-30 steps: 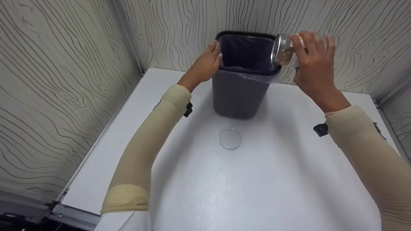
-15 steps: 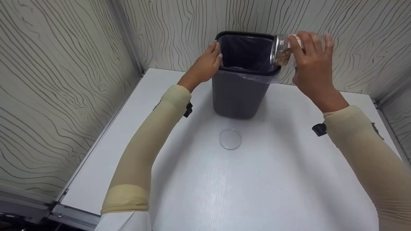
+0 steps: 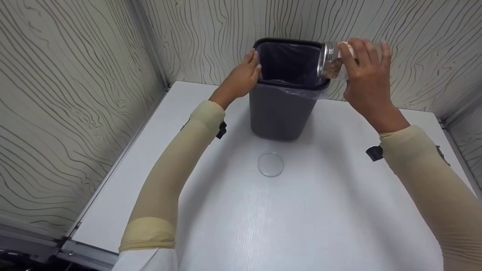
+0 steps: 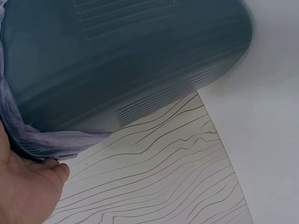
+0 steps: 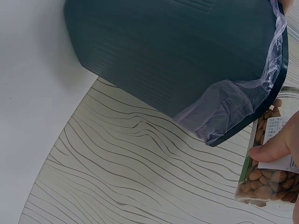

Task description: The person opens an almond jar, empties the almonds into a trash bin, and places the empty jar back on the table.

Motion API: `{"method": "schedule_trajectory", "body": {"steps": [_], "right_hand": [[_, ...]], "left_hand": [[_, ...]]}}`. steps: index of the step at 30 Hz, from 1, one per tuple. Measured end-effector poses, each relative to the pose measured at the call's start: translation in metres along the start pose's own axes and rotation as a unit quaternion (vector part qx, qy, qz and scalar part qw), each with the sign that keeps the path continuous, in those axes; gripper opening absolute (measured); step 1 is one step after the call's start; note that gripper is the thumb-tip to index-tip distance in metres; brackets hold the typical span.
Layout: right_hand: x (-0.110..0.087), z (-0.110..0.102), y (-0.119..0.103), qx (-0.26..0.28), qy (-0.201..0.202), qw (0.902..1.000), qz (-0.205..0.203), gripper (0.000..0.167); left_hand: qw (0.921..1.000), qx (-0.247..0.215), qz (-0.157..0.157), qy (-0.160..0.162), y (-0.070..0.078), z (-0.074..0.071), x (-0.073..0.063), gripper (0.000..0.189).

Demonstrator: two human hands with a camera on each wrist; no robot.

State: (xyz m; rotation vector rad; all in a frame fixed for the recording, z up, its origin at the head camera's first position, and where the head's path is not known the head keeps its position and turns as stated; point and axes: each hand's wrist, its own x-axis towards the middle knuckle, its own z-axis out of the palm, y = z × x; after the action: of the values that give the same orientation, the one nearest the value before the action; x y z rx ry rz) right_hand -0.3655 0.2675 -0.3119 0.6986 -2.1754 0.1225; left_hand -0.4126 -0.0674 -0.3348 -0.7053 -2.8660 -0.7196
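Observation:
My right hand (image 3: 367, 77) grips a clear jar of almonds (image 5: 271, 179), its thumb across a white printed label. The jar lies tipped on its side, with its mouth at the right rim of a dark grey trash bin (image 3: 282, 113). Almonds fill much of the jar in the right wrist view. At the bin's left rim, my left hand (image 3: 243, 77) holds the edge, fingers bent over it. A thin clear bag liner (image 5: 222, 105) lines the bin and folds out over the rim. The bin stands upright; its bottom inside is dark.
On the white table (image 3: 301, 210), in front of the bin, lies a clear round disc (image 3: 270, 164). Wood-grain patterned panels (image 3: 211, 34) rise behind the bin and at both sides. The bin stands near the table's back edge.
The right hand and jar have shifted slightly left along the bin's rim. The left hand and bin keep their places; the view has tilted a touch.

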Motion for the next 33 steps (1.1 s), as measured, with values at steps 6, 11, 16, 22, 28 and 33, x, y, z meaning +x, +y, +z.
{"method": "schedule_trajectory", "body": {"steps": [6,11,16,22,28,33], "right_hand": [[0.0021,-0.0017,-0.0009,-0.018,-0.004,0.9997,-0.014,0.079],[0.0036,-0.0022,-0.0026,-0.022,0.007,0.9995,-0.021,0.076],[0.0029,-0.0026,-0.0027,-0.027,0.004,0.9993,-0.023,0.074],[0.0028,-0.0034,-0.0029,-0.027,0.004,0.9994,-0.021,0.076],[0.0043,-0.0036,-0.0033,-0.026,0.007,0.9994,-0.022,0.076],[0.0052,-0.0035,-0.0035,-0.037,0.002,0.999,-0.025,0.076]], "left_hand": [[1.0,0.001,-0.004,-0.005,0.0005,-0.0003,0.001,0.061],[0.9999,-0.003,-0.013,-0.01,0.0004,-0.0005,0.0019,0.062],[0.9999,-0.001,-0.011,-0.006,0.0007,0.0002,0.0017,0.061],[1.0,0.002,-0.008,-0.002,0.0008,0.0005,0.0015,0.061],[1.0,0.004,-0.006,0.001,0.0008,0.0001,0.0022,0.061],[1.0,0.006,-0.006,0.0,0.0015,0.0,0.0018,0.061]]}}
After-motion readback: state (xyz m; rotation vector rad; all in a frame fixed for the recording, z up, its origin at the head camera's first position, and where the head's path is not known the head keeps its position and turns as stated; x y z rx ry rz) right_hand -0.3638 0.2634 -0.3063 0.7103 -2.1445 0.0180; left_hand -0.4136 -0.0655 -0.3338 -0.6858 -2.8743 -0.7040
